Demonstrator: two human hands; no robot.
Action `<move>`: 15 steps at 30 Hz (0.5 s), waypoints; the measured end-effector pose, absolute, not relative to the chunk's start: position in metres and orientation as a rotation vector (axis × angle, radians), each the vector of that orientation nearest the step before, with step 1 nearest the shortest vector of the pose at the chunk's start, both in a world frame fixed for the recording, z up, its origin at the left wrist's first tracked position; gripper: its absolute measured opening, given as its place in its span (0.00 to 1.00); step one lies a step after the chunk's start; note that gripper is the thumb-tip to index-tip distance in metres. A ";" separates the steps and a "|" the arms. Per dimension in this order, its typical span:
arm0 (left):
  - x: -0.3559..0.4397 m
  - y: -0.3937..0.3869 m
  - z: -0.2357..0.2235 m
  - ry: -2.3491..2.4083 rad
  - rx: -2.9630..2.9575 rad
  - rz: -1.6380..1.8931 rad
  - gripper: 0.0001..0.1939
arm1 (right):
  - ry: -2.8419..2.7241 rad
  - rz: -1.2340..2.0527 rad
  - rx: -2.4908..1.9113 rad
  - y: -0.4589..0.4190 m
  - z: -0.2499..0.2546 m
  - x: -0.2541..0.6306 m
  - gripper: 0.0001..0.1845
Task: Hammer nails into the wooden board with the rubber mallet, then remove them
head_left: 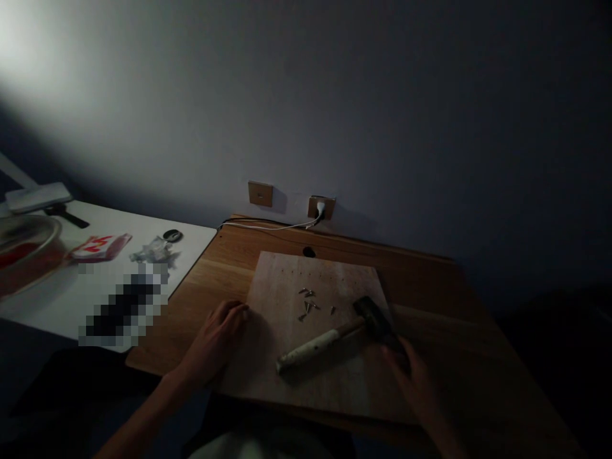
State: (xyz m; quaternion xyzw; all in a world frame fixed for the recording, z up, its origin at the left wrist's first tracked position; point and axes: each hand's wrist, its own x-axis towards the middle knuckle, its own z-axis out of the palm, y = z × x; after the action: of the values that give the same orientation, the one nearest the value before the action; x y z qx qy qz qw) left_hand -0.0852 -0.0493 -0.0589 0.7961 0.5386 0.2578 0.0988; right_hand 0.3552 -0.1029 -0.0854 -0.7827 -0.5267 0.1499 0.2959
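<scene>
- The left grip (215, 338) is seen half curled, with its fingers bent over. Nothing is held by it. It is rested at the left edge of a pale wood board (291, 274).
- The right grip (411, 382) is seen low on the right, in deep shade. It is pressed up against the head of the hammer, but whether it is closed on the hammer cannot be told.
- The hammer (335, 338) is laid flat on the board. Its dark head is by the right grip, and its long, pale, worn handle is pointed to the left.
- Small metal nails (307, 301) are left in a loose bunch on the board, just above the hammer.
- The board is laid on a brown wood desk (201, 268).
- A white plug (320, 208) is pushed into a wall socket behind the desk, and a white cord (268, 225) is run along the back.
- A white top (191, 245) is seen to the left of the desk. A red and white packet (100, 247) and a glass bowl (23, 248) are placed on it.
</scene>
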 end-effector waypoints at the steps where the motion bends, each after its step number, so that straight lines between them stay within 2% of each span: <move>1: -0.090 -0.055 -0.059 1.593 2.310 0.769 0.16 | -1.368 0.452 -2.056 -0.101 -0.082 0.354 0.36; 6: -0.103 -0.067 -0.056 1.642 2.204 0.810 0.17 | -1.325 0.624 -1.893 -0.095 -0.065 0.334 0.30; 15: -0.144 -0.038 -0.049 1.894 2.268 0.719 0.20 | -1.309 0.903 -1.679 -0.087 -0.064 0.263 0.30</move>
State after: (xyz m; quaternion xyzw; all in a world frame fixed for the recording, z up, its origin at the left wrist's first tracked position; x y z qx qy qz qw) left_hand -0.1444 -0.0377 -0.0488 0.7449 0.6219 0.2363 0.0502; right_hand 0.2633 -0.0869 -0.0643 -0.6645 -0.5179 0.3575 0.4029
